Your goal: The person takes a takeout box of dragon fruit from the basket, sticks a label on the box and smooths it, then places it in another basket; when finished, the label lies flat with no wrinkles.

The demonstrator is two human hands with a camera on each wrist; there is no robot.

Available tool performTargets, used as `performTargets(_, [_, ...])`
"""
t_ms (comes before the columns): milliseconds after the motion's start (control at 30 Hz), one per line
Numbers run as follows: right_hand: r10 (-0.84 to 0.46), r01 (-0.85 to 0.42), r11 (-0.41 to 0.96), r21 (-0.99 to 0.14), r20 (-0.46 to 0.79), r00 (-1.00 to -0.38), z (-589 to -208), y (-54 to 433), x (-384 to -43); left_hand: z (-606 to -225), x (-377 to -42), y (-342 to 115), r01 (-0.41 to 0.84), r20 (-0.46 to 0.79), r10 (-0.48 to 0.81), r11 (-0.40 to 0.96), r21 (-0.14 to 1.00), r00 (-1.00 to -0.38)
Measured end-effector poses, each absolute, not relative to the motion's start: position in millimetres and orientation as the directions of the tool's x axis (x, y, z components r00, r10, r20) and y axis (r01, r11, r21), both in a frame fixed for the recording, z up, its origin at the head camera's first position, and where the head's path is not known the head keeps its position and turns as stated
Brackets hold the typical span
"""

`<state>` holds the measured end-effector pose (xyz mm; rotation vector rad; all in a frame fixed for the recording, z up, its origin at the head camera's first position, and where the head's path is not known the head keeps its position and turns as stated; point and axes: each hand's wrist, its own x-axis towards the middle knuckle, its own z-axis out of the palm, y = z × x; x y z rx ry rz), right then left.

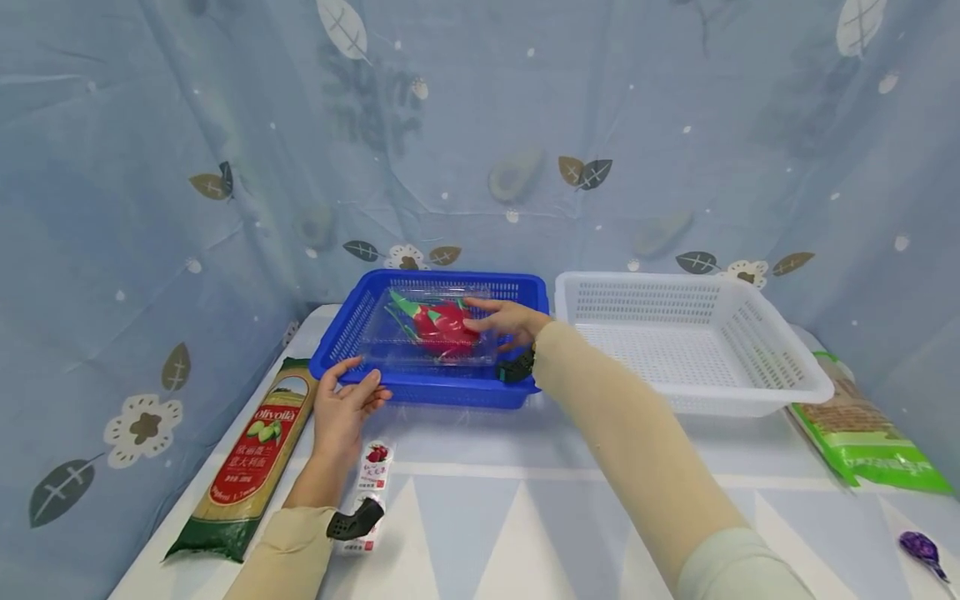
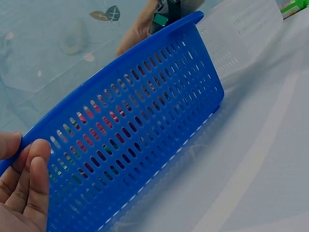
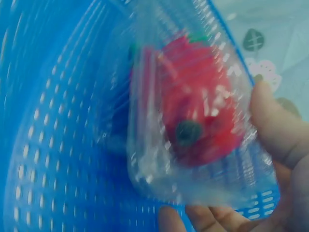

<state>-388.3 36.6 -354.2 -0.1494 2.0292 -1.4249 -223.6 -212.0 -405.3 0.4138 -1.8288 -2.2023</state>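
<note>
My right hand (image 1: pixel 510 323) has hold of the right end of the clear box (image 1: pixel 429 343). It is part way open, with the box between my thumb and my fingers, thumb on top. The box is inside the blue basket (image 1: pixel 442 390), between its left and right edges, with red fruit (image 1: pixel 444 327) showing through the plastic. I can't tell if the box touches the basket's floor.

My left hand (image 1: pixel 343 408) is pinching the blue basket's rim, close to its near left corner. Thumb and fingers are closed up tight there, and that's all it has.

I think the box could slip on me. The plastic looks smooth and shiny, and I only have one end. The fruit is heavier than the thin plastic, I guess, so the far end could sag and the box could tip. If I squeeze too hard, the side might bend in and the lid might pop up. Then fruit could roll out.

The basket could go wrong too. If I pull its rim, the near left corner could tip, or bump the noodle packet (image 1: pixel 255 462) by the table's (image 1: pixel 525 500) left edge. If I pull it toward the table's near edge, it could slide over the strip of stickers (image 1: pixel 375 475) in front of it. My right sleeve could also brush the white basket (image 1: pixel 738 400) next door.
</note>
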Motion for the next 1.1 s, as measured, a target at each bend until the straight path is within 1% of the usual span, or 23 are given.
performTargets(100, [-0.475, 0.248, 0.395, -0.885, -0.428, -0.769, -357.9, 35.8, -387.7, -405.2, -222.7, -213.1, 0.012, -0.059, -0.373, -0.184, 0.983, -0.926])
performTargets(200, [-0.492, 0.231, 0.386, -0.893, -0.411, -0.767, -359.8, 35.1, -387.0, -405.1, -222.3, -213.2, 0.013, -0.059, -0.377, -0.187, 0.982, -0.924])
performTargets(667, [-0.57, 0.261, 0.275, -0.925, -0.375, -0.731, -364.9, 31.6, -385.7, -407.0, -223.9, -211.6, 0.007, -0.068, -0.393, -0.184, 0.983, -0.917])
performTargets(900, [-0.591, 0.255, 0.265, -0.93, -0.366, -0.719, -363.9, 31.3, -384.3, -406.6, -223.3, -210.4, -0.013, -0.08, -0.397, -0.168, 0.986, -0.914])
performTargets(1100, [-0.571, 0.22, 0.307, -0.926, -0.364, -0.736, -364.0, 32.3, -385.6, -405.2, -222.1, -209.3, -0.003, -0.066, -0.383, -0.164, 0.986, -0.922])
